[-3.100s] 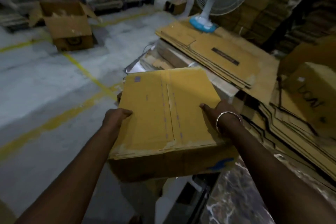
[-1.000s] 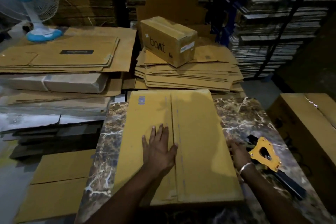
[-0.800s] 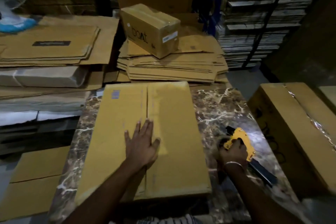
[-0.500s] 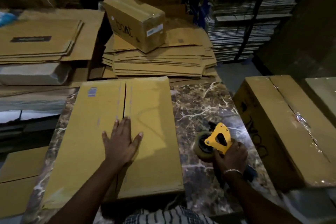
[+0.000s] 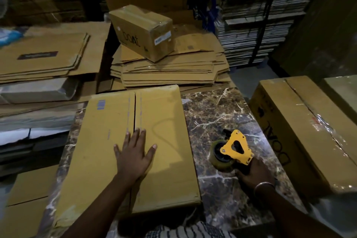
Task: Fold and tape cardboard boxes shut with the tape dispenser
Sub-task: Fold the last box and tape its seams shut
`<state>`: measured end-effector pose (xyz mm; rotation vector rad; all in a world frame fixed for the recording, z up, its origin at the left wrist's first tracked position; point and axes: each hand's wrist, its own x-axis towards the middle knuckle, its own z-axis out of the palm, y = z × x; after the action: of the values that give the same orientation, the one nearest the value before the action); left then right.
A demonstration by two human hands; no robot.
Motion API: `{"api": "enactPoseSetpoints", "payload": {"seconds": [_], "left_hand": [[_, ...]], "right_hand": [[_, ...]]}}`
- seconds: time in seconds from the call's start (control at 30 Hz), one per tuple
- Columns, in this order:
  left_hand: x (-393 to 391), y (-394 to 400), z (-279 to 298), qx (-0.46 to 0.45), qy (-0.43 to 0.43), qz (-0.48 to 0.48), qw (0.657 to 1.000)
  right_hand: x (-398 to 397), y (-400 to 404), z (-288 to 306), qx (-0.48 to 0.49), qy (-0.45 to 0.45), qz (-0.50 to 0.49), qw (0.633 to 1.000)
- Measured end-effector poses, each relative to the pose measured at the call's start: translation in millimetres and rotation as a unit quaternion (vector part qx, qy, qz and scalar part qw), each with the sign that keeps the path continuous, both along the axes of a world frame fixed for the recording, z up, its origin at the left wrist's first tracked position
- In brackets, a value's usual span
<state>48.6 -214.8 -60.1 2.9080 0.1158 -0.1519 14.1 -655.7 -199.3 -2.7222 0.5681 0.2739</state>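
A brown cardboard box (image 5: 108, 137) lies on the marble table (image 5: 218, 121), its two top flaps folded shut with an untaped seam down the middle. My left hand (image 5: 133, 156) presses flat on the flaps across the seam, fingers straight and spread. To the right of the box, my right hand (image 5: 255, 174) grips the handle of the yellow tape dispenser (image 5: 234, 148), which stands on the table with its tape roll toward the box. A bangle circles my right wrist.
A taped box marked "boat" (image 5: 143, 31) sits on a stack of flat cardboard (image 5: 170, 69) behind the table. More flat sheets (image 5: 44, 58) pile up at the left. A long taped box (image 5: 301, 127) stands at the right. Shelves of flat stock fill the back.
My right hand took hold of the tape dispenser and drew it closer to the box. My left hand stays flat on the flaps. The view shifted slightly.
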Motion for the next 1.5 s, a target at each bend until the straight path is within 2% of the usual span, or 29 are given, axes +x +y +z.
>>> {"api": "enactPoseSetpoints", "payload": {"seconds": [0.13,0.27,0.37,0.47,0.6,0.67,0.73,0.83,0.9,0.97,1.0,1.07,1.1,1.13,1.27,1.5], "left_hand": [[0.0,-0.9,4.5,0.017,0.015,-0.037,0.999],[-1.8,3.2,10.5,0.016,0.029,-0.061,0.998],[-3.2,10.0,15.1,0.005,0.041,-0.075,0.996],[0.4,15.7,21.4,-0.034,0.056,-0.075,0.995],[2.0,23.2,27.9,-0.115,0.052,-0.086,0.988],[1.0,27.3,28.1,-0.175,0.049,-0.078,0.98],[2.0,30.4,27.6,-0.214,0.025,-0.066,0.974],[2.5,31.5,34.8,-0.282,-0.067,-0.03,0.957],[3.1,32.3,42.1,-0.325,-0.116,0.008,0.939],[12.9,32.3,46.4,-0.423,-0.075,0.092,0.898],[20.5,32.0,50.2,-0.505,-0.023,0.15,0.85],[35.1,34.2,61.3,-0.639,0.096,0.253,0.72],[39.0,34.0,68.4,-0.662,0.15,0.276,0.681],[40.9,38.4,74.9,-0.668,0.191,0.289,0.659],[40.4,50.9,91.2,-0.712,0.26,0.291,0.584],[53.9,61.4,88.8,-0.726,0.296,0.262,0.563]], "right_hand": [[12.7,-14.2,-29.0,0.043,-0.018,0.01,0.999],[12.1,40.9,47.7,0.078,-0.01,0.027,0.997],[17.6,78.4,78.0,0.108,-0.026,0.014,0.994],[30.7,109.8,100.1,0.161,-0.072,-0.009,0.984],[42.8,148.3,153.0,0.264,-0.148,-0.035,0.952],[45.1,165.5,179.0,0.33,-0.175,-0.026,0.927],[43.6,184.1,199.3,0.429,-0.171,-0.031,0.887],[40.0,214.5,215.3,0.577,-0.115,-0.047,0.807],[37.6,236.7,220.4,0.643,-0.07,-0.061,0.761],[33.7,260.2,226.3,0.671,-0.014,-0.082,0.736],[31.5,270.0,228.0,0.679,0.016,-0.086,0.729],[29.1,285.3,231.0,0.693,0.072,-0.088,0.712],[28.5,288.6,230.4,0.707,0.09,-0.088,0.695],[28.7,295.6,232.0,0.722,0.107,-0.083,0.679],[30.5,316.0,233.5,0.746,0.123,-0.068,0.651],[36.2,329.1,233.7,0.742,0.123,-0.052,0.657]]}}
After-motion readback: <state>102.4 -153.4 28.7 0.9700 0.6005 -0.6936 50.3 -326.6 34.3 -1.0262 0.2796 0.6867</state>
